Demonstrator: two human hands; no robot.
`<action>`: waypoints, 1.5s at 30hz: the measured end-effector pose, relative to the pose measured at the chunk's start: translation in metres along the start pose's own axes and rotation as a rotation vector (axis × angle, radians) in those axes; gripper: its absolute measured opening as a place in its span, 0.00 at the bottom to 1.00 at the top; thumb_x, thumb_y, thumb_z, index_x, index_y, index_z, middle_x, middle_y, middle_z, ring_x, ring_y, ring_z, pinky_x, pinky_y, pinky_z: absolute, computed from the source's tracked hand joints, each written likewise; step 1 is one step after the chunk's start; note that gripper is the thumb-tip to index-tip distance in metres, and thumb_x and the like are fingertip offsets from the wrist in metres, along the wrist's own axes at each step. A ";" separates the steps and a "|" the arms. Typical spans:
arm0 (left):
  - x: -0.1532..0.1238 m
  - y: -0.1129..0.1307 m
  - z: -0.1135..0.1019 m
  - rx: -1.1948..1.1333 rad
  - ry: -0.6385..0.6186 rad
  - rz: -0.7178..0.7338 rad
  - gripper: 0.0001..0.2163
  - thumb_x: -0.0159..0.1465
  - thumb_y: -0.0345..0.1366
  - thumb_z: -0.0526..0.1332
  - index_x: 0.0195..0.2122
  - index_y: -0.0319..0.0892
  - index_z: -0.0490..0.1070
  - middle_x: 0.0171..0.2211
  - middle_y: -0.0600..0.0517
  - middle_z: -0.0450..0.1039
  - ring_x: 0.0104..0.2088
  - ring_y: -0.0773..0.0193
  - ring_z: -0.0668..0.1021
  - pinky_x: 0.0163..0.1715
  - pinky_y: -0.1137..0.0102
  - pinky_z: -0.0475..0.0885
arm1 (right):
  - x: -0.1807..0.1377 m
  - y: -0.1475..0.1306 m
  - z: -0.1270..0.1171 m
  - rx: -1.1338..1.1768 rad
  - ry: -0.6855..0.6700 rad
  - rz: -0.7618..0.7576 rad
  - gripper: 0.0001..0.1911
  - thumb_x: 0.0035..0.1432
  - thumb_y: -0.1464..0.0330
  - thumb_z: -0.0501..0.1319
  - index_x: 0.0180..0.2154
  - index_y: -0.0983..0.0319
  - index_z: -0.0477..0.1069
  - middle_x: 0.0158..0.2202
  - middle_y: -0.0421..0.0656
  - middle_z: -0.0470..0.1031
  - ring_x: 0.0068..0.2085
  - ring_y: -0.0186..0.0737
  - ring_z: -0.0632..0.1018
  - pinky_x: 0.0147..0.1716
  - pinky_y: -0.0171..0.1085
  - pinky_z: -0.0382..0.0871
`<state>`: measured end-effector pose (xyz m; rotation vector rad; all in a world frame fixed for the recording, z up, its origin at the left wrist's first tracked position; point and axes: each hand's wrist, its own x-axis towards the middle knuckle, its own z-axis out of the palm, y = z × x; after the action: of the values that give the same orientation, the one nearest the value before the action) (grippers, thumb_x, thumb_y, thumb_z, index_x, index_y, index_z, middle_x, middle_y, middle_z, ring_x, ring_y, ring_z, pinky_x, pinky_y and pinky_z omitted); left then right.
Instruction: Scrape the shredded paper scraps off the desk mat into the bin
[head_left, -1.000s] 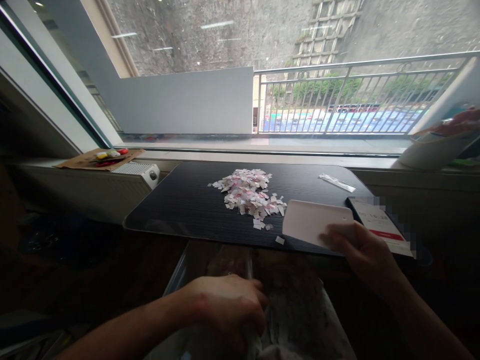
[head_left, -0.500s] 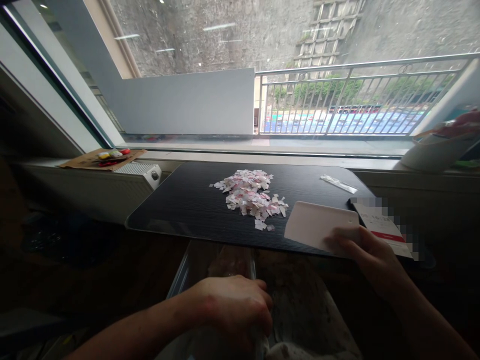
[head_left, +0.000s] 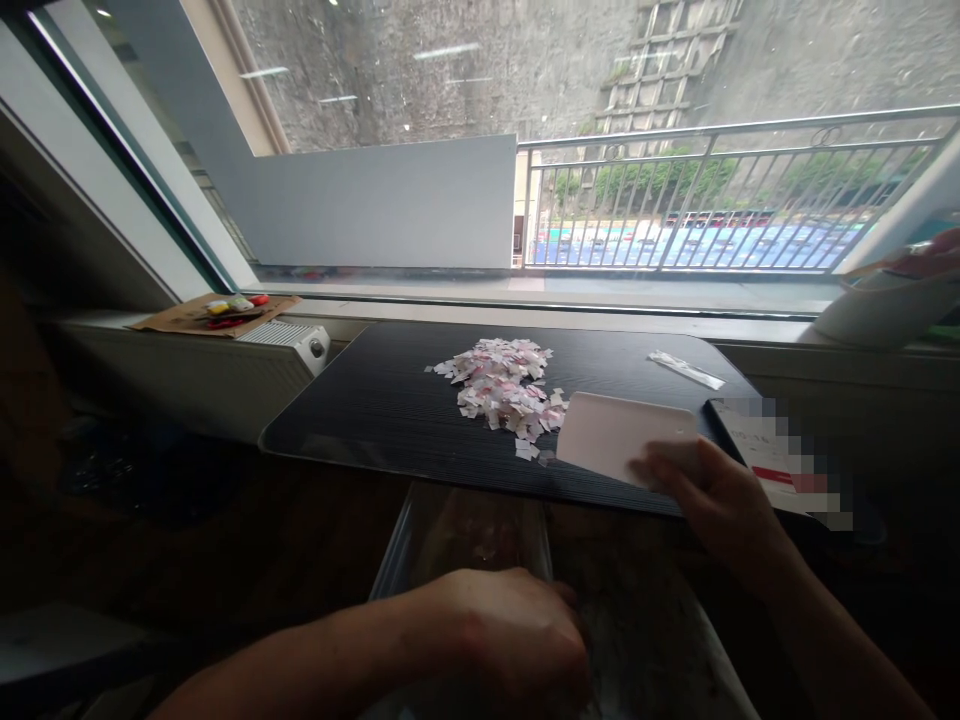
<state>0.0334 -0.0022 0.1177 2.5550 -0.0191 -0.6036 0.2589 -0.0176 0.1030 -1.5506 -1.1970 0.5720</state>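
Observation:
A heap of small pink and white paper scraps lies in the middle of a dark tabletop. My right hand is closed on a white flat scraper card, whose left edge touches the heap's right side. My left hand is below the table's near edge, fingers curled on the rim of a clear plastic bag or container; what else it holds is hidden.
A phone lies at the table's right edge, a small clear wrapper behind it. A radiator and cardboard with small coloured items sit at the left. A white vessel stands on the sill.
My right hand has slid the scraper card left against the heap, and a stray scrap near the edge is gone from view. My left hand shifted right and lower.

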 end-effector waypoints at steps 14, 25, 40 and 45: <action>0.027 0.011 -0.008 -0.059 -0.064 0.019 0.07 0.54 0.31 0.62 0.22 0.44 0.64 0.28 0.48 0.76 0.31 0.57 0.76 0.16 0.68 0.64 | 0.006 0.015 0.007 -0.002 -0.085 -0.019 0.16 0.55 0.52 0.68 0.36 0.58 0.77 0.32 0.43 0.84 0.34 0.48 0.84 0.34 0.41 0.78; 0.036 0.009 -0.009 -0.076 -0.046 0.020 0.05 0.53 0.31 0.62 0.24 0.45 0.66 0.26 0.51 0.74 0.31 0.57 0.78 0.16 0.69 0.65 | -0.001 0.016 0.011 0.102 -0.225 0.053 0.17 0.52 0.52 0.70 0.35 0.58 0.77 0.32 0.43 0.85 0.33 0.48 0.84 0.32 0.40 0.80; 0.032 0.012 -0.017 -0.134 -0.088 0.019 0.03 0.51 0.30 0.61 0.24 0.44 0.66 0.27 0.50 0.75 0.30 0.57 0.77 0.16 0.68 0.65 | -0.005 0.011 0.011 0.111 -0.271 0.079 0.15 0.53 0.55 0.69 0.36 0.59 0.78 0.33 0.43 0.85 0.34 0.47 0.84 0.33 0.40 0.80; 0.031 0.015 -0.019 -0.136 -0.130 -0.009 0.05 0.52 0.29 0.61 0.25 0.44 0.64 0.28 0.50 0.74 0.33 0.57 0.77 0.19 0.69 0.66 | -0.001 0.014 0.010 0.123 -0.278 0.060 0.16 0.54 0.54 0.69 0.37 0.59 0.78 0.34 0.44 0.85 0.35 0.47 0.84 0.35 0.40 0.81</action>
<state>0.0713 -0.0099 0.1269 2.3825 -0.0115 -0.7469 0.2559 -0.0136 0.0866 -1.4389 -1.2988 0.9076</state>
